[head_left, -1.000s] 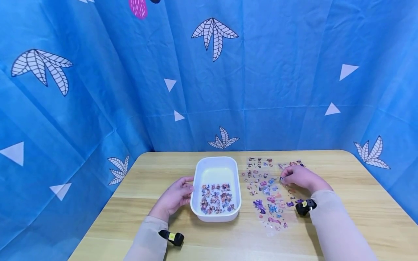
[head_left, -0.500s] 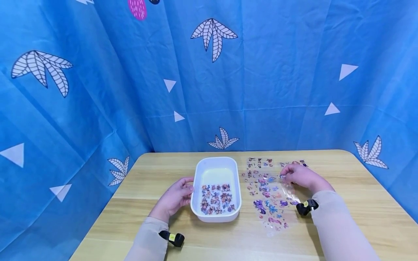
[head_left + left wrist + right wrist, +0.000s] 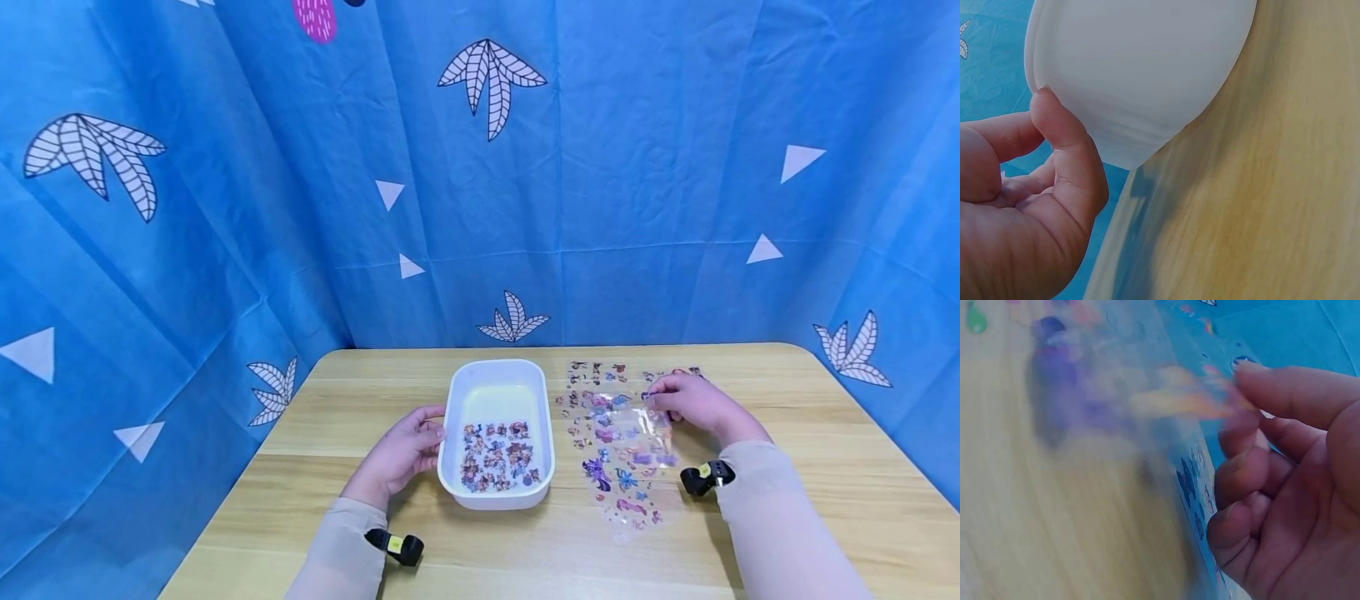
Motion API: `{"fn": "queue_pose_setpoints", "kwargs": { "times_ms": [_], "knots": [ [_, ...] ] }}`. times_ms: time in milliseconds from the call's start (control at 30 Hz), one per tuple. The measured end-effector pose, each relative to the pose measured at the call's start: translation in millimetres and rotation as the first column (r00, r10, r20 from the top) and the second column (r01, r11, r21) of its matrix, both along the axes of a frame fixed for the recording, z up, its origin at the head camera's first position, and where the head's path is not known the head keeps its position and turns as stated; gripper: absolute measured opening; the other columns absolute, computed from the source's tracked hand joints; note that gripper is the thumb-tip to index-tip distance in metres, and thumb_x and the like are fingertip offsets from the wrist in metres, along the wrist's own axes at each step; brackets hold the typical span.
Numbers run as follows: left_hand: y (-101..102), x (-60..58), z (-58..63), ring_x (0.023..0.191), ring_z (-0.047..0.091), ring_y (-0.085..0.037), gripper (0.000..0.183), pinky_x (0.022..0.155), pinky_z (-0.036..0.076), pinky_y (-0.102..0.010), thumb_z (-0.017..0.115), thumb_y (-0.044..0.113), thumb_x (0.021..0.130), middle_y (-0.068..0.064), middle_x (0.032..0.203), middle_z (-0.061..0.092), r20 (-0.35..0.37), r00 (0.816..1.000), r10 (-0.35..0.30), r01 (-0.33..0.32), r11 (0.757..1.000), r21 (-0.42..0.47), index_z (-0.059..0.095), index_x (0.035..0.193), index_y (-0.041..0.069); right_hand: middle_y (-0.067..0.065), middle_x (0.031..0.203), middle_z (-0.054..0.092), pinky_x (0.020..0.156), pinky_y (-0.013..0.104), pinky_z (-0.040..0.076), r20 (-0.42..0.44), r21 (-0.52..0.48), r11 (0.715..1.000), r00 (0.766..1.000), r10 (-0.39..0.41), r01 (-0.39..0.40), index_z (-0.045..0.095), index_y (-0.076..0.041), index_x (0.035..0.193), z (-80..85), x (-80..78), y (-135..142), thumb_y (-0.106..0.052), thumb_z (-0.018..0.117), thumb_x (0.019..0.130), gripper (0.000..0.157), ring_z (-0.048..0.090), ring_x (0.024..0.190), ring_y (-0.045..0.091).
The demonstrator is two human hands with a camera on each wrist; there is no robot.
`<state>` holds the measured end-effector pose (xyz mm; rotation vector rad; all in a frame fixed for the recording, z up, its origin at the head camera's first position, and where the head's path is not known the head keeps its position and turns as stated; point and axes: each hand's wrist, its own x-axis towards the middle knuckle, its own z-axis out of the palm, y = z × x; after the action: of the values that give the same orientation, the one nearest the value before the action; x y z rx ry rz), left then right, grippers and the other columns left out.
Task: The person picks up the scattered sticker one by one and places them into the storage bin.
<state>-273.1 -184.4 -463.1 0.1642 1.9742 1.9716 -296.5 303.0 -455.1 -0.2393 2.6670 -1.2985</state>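
Note:
In the head view, my left hand (image 3: 401,450) pinches the left side of a white plastic tray (image 3: 495,502). The left wrist view has the thumb on the tray's rim (image 3: 1031,56) with fingers behind it. A sheet of small colourful stickers (image 3: 495,458) shows in the near half of the tray. My right hand (image 3: 693,406) pinches the far corner of a clear sticker sheet (image 3: 637,433) between thumb and index finger. Raised and blurred in the right wrist view, that sheet (image 3: 1085,394) carries purple, orange and blue figures. The other fingers curl in beneath.
Several more clear sticker sheets (image 3: 581,408) lie overlapping to the right of the tray, one of them (image 3: 630,504) nearest the front. The wooden table (image 3: 487,558) ends at a blue patterned cloth (image 3: 630,208) behind and at both sides.
My right hand has drawn back slightly upward with the sheet, whose printed figures have shifted and now catch a bright glare. The left hand and tray stay put.

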Motion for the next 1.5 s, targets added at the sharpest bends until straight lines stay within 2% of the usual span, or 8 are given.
{"fn": "queue_pose_setpoints", "kwargs": {
  "times_ms": [167,300,433,633,967,1267,1500],
  "knots": [
    [-0.3,-0.2,-0.6,0.084,0.06,-0.018,0.05,0.069,0.054,-0.028,0.055,0.004,0.101,-0.014,0.107,0.055,-0.006,1.0,0.002,-0.002,1.0,-0.002,0.039,0.148,-0.001,0.004,0.074,0.055,0.06,0.034,0.048,0.03,-0.071,0.995,0.997,-0.069,0.071,0.066,0.001,0.122,1.3,2.2,-0.2,-0.021,0.055,0.103,0.031,0.049,0.061,0.015],
    [-0.4,-0.4,-0.6,0.084,0.06,-0.018,0.05,0.069,0.054,-0.029,0.055,0.004,0.101,-0.014,0.107,0.056,-0.007,1.0,0.003,-0.003,1.0,-0.008,0.039,0.148,-0.001,0.004,0.076,0.058,0.058,0.032,0.049,0.035,-0.103,0.99,0.995,-0.092,0.095,0.061,0.003,0.129,3.9,4.2,-2.7,-0.022,0.051,0.106,0.036,0.051,0.059,0.013],
    [-0.4,-0.1,2.5,0.085,0.06,-0.018,0.05,0.069,0.054,-0.028,0.054,0.004,0.102,-0.012,0.106,0.056,-0.006,1.0,0.001,-0.001,1.0,-0.013,0.039,0.149,-0.001,0.005,0.076,0.058,0.059,0.033,0.049,-0.01,-0.099,0.991,0.996,-0.091,0.09,0.063,0.001,0.128,11.0,6.0,-8.6,-0.026,0.051,0.106,0.037,0.053,0.06,0.015],
    [-0.7,-1.1,4.3,0.084,0.06,-0.019,0.049,0.069,0.054,-0.028,0.055,0.003,0.101,-0.011,0.104,0.056,-0.004,1.0,0.012,-0.012,1.0,-0.018,0.04,0.148,0.0,0.005,0.076,0.058,0.056,0.032,0.05,-0.029,-0.208,0.974,0.995,-0.096,0.088,0.064,0.002,0.122,19.7,7.6,-24.1,-0.025,0.055,0.105,0.033,0.052,0.059,0.012],
    [-1.8,-1.6,4.6,0.084,0.059,-0.018,0.05,0.069,0.054,-0.028,0.054,0.002,0.101,-0.011,0.104,0.056,0.0,1.0,0.01,-0.01,1.0,-0.008,0.04,0.148,0.001,0.006,0.077,0.058,0.061,0.034,0.051,-0.063,-0.274,0.961,0.996,-0.056,0.036,0.063,0.004,0.116,33.3,7.5,-67.1,-0.023,0.054,0.105,0.029,0.053,0.063,0.015],
    [-1.8,-1.8,0.4,0.084,0.059,-0.019,0.051,0.07,0.054,-0.028,0.057,0.006,0.101,-0.011,0.104,0.056,0.002,1.0,-0.005,0.005,1.0,-0.013,0.039,0.149,0.001,0.006,0.078,0.062,0.058,0.029,0.048,-0.043,-0.311,0.95,0.999,-0.024,0.009,0.065,0.002,0.116,36.0,3.7,-106.7,-0.018,0.051,0.106,0.027,0.053,0.064,0.016],
    [-1.5,-1.0,-0.5,0.085,0.059,-0.019,0.051,0.07,0.054,-0.028,0.056,0.006,0.101,-0.011,0.104,0.056,-0.002,1.0,-0.014,0.014,1.0,-0.009,0.039,0.149,0.0,0.008,0.081,0.063,0.062,0.03,0.05,0.009,-0.37,0.929,1.0,-0.03,0.031,0.063,0.003,0.116,31.2,2.8,-120.2,-0.012,0.049,0.105,0.023,0.054,0.067,0.018]
  ]
}}
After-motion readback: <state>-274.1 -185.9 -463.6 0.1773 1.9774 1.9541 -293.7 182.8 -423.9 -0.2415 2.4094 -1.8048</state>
